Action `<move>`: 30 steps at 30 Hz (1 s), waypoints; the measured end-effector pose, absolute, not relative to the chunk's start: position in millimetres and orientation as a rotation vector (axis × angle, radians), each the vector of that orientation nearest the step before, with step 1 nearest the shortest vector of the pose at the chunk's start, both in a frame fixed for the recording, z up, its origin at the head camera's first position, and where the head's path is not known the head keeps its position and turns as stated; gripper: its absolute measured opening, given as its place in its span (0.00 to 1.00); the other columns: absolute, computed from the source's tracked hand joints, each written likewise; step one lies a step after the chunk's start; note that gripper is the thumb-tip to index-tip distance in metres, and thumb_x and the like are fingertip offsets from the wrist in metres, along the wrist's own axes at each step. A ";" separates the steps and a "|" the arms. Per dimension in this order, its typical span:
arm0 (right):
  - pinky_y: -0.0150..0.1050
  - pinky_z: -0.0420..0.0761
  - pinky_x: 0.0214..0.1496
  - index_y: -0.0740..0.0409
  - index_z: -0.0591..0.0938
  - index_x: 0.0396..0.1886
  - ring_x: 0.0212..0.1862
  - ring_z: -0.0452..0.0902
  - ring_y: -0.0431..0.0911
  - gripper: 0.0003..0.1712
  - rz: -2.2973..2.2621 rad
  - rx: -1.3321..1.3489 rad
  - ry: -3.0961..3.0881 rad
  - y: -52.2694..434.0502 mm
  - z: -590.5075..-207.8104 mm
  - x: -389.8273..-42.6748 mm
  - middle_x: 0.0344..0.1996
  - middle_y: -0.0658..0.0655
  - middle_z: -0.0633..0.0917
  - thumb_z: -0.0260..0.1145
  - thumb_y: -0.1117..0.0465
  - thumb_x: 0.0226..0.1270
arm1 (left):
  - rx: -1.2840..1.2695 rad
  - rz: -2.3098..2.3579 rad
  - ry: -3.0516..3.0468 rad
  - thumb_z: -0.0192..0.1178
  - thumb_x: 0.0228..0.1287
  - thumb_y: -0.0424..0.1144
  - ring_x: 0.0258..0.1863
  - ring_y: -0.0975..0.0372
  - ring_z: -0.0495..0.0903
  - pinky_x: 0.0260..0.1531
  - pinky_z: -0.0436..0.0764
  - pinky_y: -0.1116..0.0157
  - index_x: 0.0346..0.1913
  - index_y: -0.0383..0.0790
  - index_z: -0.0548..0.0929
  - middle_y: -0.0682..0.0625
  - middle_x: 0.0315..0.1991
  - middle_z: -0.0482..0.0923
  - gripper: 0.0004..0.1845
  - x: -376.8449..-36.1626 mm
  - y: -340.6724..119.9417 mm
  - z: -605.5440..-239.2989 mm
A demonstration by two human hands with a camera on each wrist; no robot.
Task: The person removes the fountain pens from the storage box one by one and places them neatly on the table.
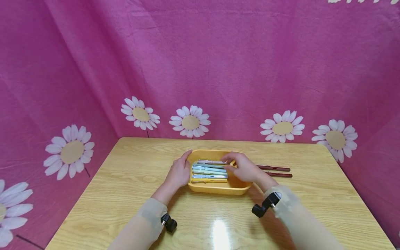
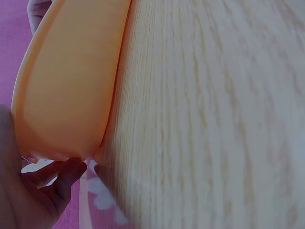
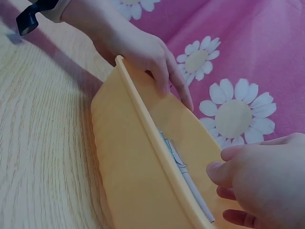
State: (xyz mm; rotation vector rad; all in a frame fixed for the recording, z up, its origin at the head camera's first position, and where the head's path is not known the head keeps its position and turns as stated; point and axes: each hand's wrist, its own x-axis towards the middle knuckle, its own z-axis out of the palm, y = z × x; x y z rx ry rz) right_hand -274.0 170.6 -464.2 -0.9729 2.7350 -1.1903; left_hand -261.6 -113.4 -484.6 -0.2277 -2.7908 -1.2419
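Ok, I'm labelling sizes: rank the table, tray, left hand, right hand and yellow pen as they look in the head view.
Largest first:
Table
Tray
Left hand and right hand: too alike to rank
Yellow pen

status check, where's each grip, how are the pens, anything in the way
Left grip on tray, left end. Right grip over tray, hold unclear. Pens inside. Two dark pens outside, right; no obstruction seen.

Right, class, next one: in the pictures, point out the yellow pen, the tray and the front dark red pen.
Yellow pen (image 1: 210,180): head view, midway along its length.
Tray (image 1: 218,190): head view, outer front wall.
Front dark red pen (image 1: 280,175): head view, middle of its visible length.
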 end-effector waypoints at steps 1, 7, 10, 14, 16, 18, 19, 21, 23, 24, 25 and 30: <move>0.52 0.82 0.52 0.68 0.85 0.55 0.50 0.82 0.55 0.14 -1.188 -0.973 2.734 169.5 -464.9 -274.8 0.49 0.59 0.88 0.69 0.72 0.72 | -0.225 -1.247 -2.792 0.41 0.85 0.36 0.70 0.45 0.74 0.72 0.70 0.46 0.81 0.45 0.67 0.35 0.70 0.76 0.27 -261.2 -113.4 -484.2; 0.54 0.84 0.53 0.68 0.86 0.53 0.49 0.83 0.55 0.13 -1.176 -1.003 2.745 161.2 -465.2 -278.6 0.47 0.58 0.88 0.69 0.71 0.71 | -0.218 -1.253 -2.793 0.41 0.85 0.36 0.70 0.45 0.73 0.72 0.70 0.46 0.81 0.45 0.67 0.35 0.71 0.75 0.27 -261.7 -114.3 -485.0; 0.52 0.84 0.54 0.67 0.86 0.53 0.49 0.84 0.54 0.13 -1.169 -0.999 2.738 156.6 -465.2 -280.0 0.47 0.58 0.89 0.70 0.71 0.71 | -0.220 -1.249 -2.795 0.41 0.85 0.36 0.71 0.45 0.73 0.72 0.70 0.46 0.81 0.46 0.67 0.36 0.71 0.75 0.27 -262.0 -114.5 -485.7; 0.53 0.84 0.56 0.68 0.86 0.53 0.50 0.83 0.55 0.13 -1.167 -0.968 2.714 150.3 -463.9 -280.9 0.47 0.60 0.88 0.69 0.71 0.71 | -0.217 -1.251 -2.799 0.41 0.85 0.36 0.71 0.44 0.73 0.72 0.70 0.46 0.82 0.46 0.67 0.36 0.71 0.75 0.27 -260.9 -114.1 -484.4; 0.53 0.83 0.57 0.68 0.86 0.54 0.51 0.83 0.54 0.13 -1.166 -0.950 2.706 147.6 -463.5 -281.9 0.48 0.60 0.88 0.69 0.71 0.72 | -0.215 -1.250 -2.798 0.41 0.85 0.36 0.71 0.44 0.73 0.72 0.69 0.46 0.82 0.46 0.67 0.36 0.71 0.75 0.27 -260.3 -114.0 -483.6; 0.53 0.83 0.58 0.68 0.86 0.54 0.51 0.83 0.54 0.13 -1.164 -0.931 2.700 145.5 -463.6 -283.1 0.48 0.60 0.88 0.69 0.71 0.72 | -0.215 -1.247 -2.796 0.41 0.85 0.36 0.70 0.44 0.73 0.72 0.70 0.46 0.81 0.46 0.67 0.36 0.71 0.75 0.27 -260.2 -114.1 -483.4; 0.54 0.83 0.59 0.68 0.86 0.54 0.51 0.83 0.54 0.13 -1.160 -0.925 2.698 144.2 -464.1 -284.0 0.49 0.60 0.88 0.69 0.71 0.72 | -0.219 -1.243 -2.794 0.41 0.85 0.36 0.70 0.43 0.73 0.71 0.70 0.45 0.81 0.46 0.67 0.35 0.71 0.75 0.27 -260.1 -114.5 -483.5; 0.54 0.82 0.60 0.67 0.86 0.55 0.52 0.82 0.53 0.13 -1.159 -0.905 2.692 141.9 -465.4 -286.0 0.49 0.59 0.88 0.69 0.71 0.72 | -0.217 -1.237 -2.796 0.42 0.84 0.35 0.70 0.43 0.73 0.71 0.70 0.45 0.81 0.46 0.68 0.35 0.70 0.75 0.27 -260.3 -114.9 -483.7; 0.54 0.82 0.60 0.67 0.86 0.55 0.52 0.82 0.53 0.13 -1.154 -0.894 2.690 140.0 -467.1 -288.1 0.49 0.59 0.88 0.69 0.71 0.73 | -0.214 -1.234 -2.797 0.42 0.84 0.36 0.70 0.42 0.73 0.71 0.70 0.44 0.81 0.47 0.68 0.35 0.70 0.75 0.27 -260.6 -115.2 -484.5; 0.53 0.82 0.60 0.67 0.86 0.54 0.53 0.82 0.53 0.13 -1.155 -0.892 2.687 138.9 -468.1 -289.1 0.49 0.59 0.88 0.69 0.71 0.73 | -0.214 -1.232 -2.798 0.42 0.84 0.36 0.70 0.42 0.73 0.71 0.70 0.44 0.81 0.46 0.68 0.35 0.70 0.75 0.27 -260.7 -115.4 -484.9; 0.53 0.82 0.61 0.67 0.86 0.55 0.53 0.82 0.53 0.13 -1.156 -0.890 2.683 137.8 -469.2 -290.3 0.49 0.58 0.88 0.69 0.71 0.73 | -0.213 -1.233 -2.799 0.41 0.85 0.36 0.70 0.42 0.73 0.71 0.70 0.44 0.81 0.46 0.68 0.35 0.71 0.75 0.27 -260.8 -115.5 -485.2; 0.53 0.81 0.62 0.67 0.86 0.55 0.54 0.83 0.54 0.13 -1.148 -0.886 2.677 133.0 -472.4 -294.1 0.49 0.58 0.88 0.69 0.71 0.73 | -0.211 -1.242 -2.798 0.41 0.85 0.36 0.71 0.44 0.73 0.72 0.69 0.46 0.82 0.46 0.67 0.36 0.71 0.75 0.27 -261.9 -115.3 -486.2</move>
